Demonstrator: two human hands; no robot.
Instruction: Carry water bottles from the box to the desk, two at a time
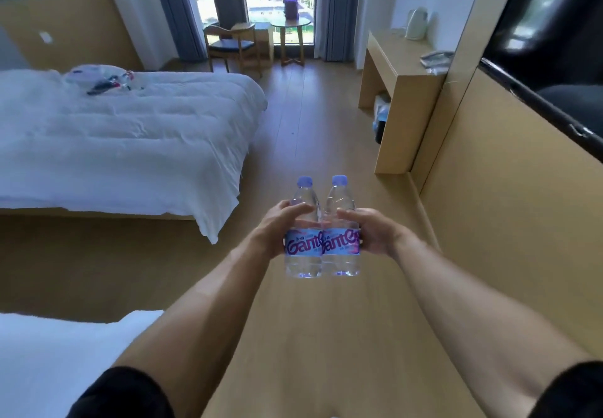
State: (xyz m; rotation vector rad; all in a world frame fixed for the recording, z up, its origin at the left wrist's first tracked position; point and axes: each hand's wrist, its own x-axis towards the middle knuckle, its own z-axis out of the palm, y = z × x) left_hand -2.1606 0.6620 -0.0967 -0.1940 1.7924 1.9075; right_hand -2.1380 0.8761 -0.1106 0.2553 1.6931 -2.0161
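Carrying step: the left hand (277,227) grips one water bottle (303,238) and the right hand (370,231) grips the other bottle (341,235), both upright, touching, held over the floor (319,117). The worktop (394,59) lies at one o'clock, well apart; next, walk there and set both down.

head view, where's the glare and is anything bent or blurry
Head view: daylight from the window washes out the scene outside it; the dark TV screen carries bright reflections; wide-angle distortion bows the desk and wall panels; both bottles stay sharp, their labels readable; frame edges look soft.
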